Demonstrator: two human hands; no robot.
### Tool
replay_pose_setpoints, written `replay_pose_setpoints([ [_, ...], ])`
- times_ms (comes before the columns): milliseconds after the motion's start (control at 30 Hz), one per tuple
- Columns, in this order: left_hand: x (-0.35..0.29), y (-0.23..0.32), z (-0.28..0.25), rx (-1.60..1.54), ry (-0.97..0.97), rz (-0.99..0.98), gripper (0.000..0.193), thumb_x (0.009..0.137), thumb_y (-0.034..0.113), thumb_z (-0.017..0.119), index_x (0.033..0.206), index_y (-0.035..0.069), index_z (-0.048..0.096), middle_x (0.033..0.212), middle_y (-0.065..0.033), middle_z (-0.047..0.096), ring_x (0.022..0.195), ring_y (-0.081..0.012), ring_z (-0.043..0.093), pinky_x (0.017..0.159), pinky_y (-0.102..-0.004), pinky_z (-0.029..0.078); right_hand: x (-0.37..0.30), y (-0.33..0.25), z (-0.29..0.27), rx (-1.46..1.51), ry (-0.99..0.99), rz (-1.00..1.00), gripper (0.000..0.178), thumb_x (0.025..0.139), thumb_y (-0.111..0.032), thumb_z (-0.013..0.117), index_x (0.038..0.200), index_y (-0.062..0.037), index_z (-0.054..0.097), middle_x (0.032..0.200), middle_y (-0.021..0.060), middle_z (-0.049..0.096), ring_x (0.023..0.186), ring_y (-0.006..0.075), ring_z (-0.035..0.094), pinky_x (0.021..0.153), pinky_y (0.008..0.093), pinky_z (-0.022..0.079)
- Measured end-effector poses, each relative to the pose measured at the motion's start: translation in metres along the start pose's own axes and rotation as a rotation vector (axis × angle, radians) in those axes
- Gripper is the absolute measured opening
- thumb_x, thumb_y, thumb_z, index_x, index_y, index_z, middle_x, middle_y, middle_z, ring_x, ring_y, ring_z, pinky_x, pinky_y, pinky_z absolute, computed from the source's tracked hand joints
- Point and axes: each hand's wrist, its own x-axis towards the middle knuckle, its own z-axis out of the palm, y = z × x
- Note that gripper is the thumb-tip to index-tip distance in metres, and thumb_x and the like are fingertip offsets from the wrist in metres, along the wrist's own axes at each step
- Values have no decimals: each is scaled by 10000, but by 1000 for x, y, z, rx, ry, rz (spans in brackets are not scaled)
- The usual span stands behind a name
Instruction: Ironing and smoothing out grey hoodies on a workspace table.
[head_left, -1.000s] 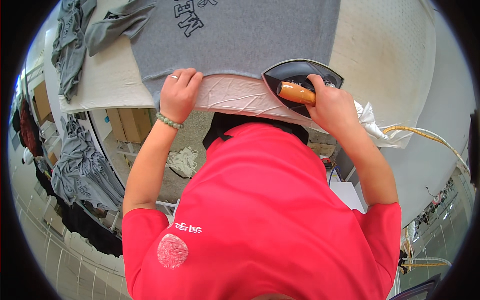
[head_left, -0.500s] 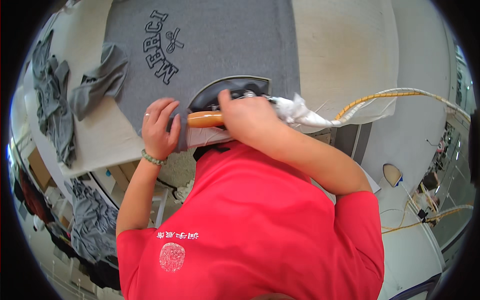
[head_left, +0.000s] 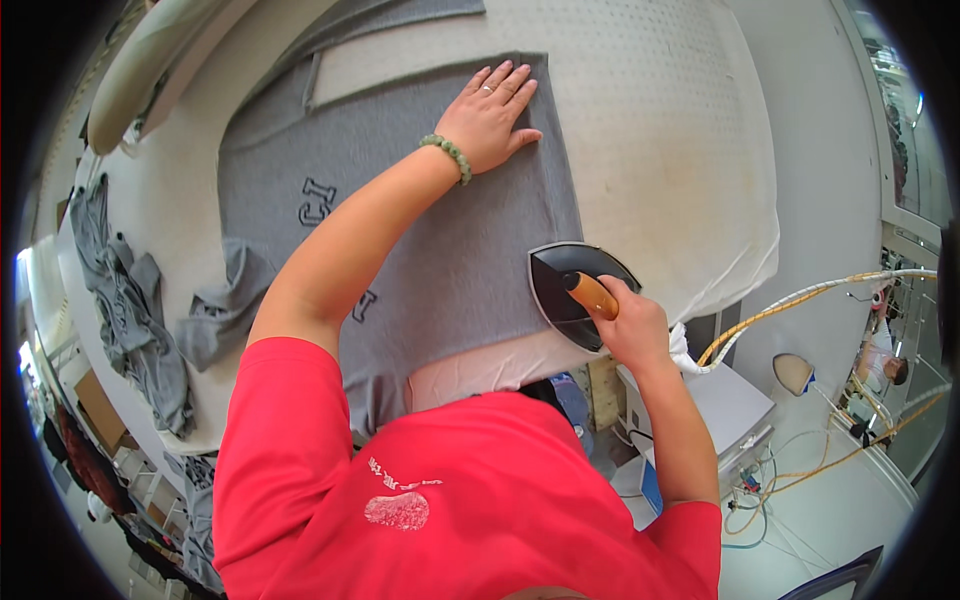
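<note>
left hand: pretty much flat, fingers a bit spread, pressing on the gray lettered sweatshirt near its far right corner, not gripping anything | right hand: curled round the clothes iron's wooden handle | iron's over the near right corner | sweatshirt's laid out on the white padded ironing table, rumpled gray garment off left

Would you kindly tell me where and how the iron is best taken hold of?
Probably by its orange-brown handle, coming from the person's right: the rounded bar sits above the dark body, and the right hand wraps it from that side.
</note>
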Motion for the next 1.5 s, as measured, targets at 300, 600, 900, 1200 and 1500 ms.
replay_pose_setpoints([
  [300,-6,-40,-25,-759,70,-240,558,1026,286,653,1508,44,513,1552,-160,518,1469,-319,451,1216,-430,364,164,-45,-34,-92,73,-213,400,879,-277,816,1216,-106,686,887,196,736,820,430,712,703,491,571],
  [600,-81,-68,-75,-207,218,-256,445,950,218,710,1352,48,622,1334,-162,650,1286,-356,591,1084,-442,481,321,-88,-91,-77,-18,-319,295,925,-295,805,1115,-79,740,832,206,705,732,380,668,690,399,541],
  [900,-137,-213,-148,50,304,-290,341,921,183,741,1241,88,673,1214,-105,678,1114,-315,666,927,-417,546,330,-144,-73,-140,-140,-665,282,886,-247,819,1133,-123,760,847,165,727,768,382,695,714,420,559],
  [1200,-165,-288,-169,-246,12,-736,318,892,309,819,1067,57,736,907,-61,715,831,-208,657,770,-343,526,318,-259,-16,-210,-156,-638,287,879,-324,810,1087,-131,762,845,162,738,794,391,714,714,452,571],
  [1500,-179,-312,-157,-613,263,-777,277,907,295,822,938,26,763,807,7,705,771,-75,605,714,-268,490,258,-331,20,-146,-270,-536,493,876,-505,794,1093,-70,711,836,226,728,820,433,717,729,494,573],
])
